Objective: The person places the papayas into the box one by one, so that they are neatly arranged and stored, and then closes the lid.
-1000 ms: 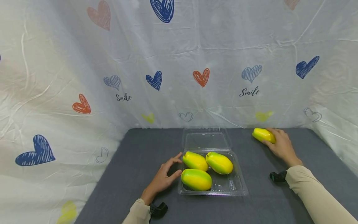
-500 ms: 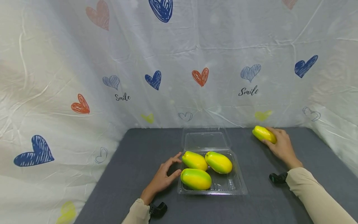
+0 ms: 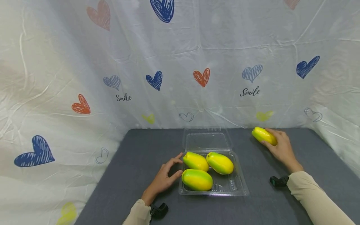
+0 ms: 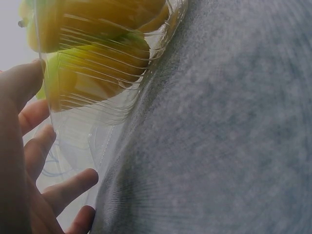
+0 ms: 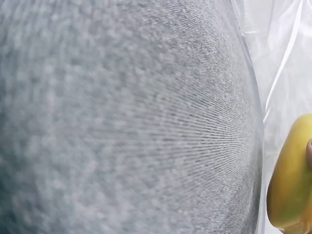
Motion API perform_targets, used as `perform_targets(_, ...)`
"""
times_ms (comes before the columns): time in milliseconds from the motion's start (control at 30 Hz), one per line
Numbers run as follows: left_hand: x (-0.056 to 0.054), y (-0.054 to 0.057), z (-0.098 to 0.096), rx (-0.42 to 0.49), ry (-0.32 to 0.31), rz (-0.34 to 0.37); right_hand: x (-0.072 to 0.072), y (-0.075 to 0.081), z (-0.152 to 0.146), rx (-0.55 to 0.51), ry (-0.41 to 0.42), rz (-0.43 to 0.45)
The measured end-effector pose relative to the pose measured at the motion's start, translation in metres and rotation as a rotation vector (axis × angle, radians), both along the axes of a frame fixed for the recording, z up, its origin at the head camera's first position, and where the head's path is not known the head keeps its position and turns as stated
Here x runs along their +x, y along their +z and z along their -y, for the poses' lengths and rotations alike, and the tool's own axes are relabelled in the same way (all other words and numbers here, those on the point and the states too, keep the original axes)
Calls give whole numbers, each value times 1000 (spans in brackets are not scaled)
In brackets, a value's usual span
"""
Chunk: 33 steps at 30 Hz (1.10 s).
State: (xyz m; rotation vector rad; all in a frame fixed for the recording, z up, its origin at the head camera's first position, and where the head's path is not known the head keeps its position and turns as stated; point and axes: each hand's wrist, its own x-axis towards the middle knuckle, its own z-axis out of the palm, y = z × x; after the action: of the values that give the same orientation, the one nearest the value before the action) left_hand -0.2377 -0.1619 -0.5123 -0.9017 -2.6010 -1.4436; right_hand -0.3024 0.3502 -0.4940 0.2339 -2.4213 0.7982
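Note:
My right hand (image 3: 282, 148) grips a yellow-green papaya (image 3: 261, 134) near the back right of the table, thumb on its near side and fingers over the far side. Its yellow body (image 5: 290, 180) fills the right edge of the right wrist view, with one fingertip showing on it. The left hand (image 3: 163, 178) has its fingers loosely spread along the left rim of a clear plastic clamshell box (image 3: 239, 187), thumb and fingertips at the wall. Inside the box lie three more papayas: one in front (image 3: 197, 180), one back left (image 3: 195, 161) and one back right (image 3: 220, 163).
The clear lid (image 3: 207, 139) lies folded back behind the box, toward the curtain. Dark grey cloth covers the table (image 3: 152, 143). A white curtain (image 3: 180, 62) printed with hearts hangs right behind the table's back edge and down the sides. Each wrist wears a black device (image 3: 159, 211).
My right hand has lifted the papaya a little, then shifted slightly left with it. The left hand and the box have stayed in place.

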Motion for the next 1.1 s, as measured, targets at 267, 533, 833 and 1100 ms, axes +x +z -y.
perform_targets(267,0,-1,0,-2,-2,-26,5,1,3,-13,3,-9)
perform_targets(533,-1,-1,1,6,-13,-19,11,3,12,-50,19,-2)
perform_targets(833,-1,0,1,4,-16,-16,21,4,25,-95,17,-1)
perform_targets(1100,-1,0,1,3,-19,-23,24,3,32,-112,8,4)
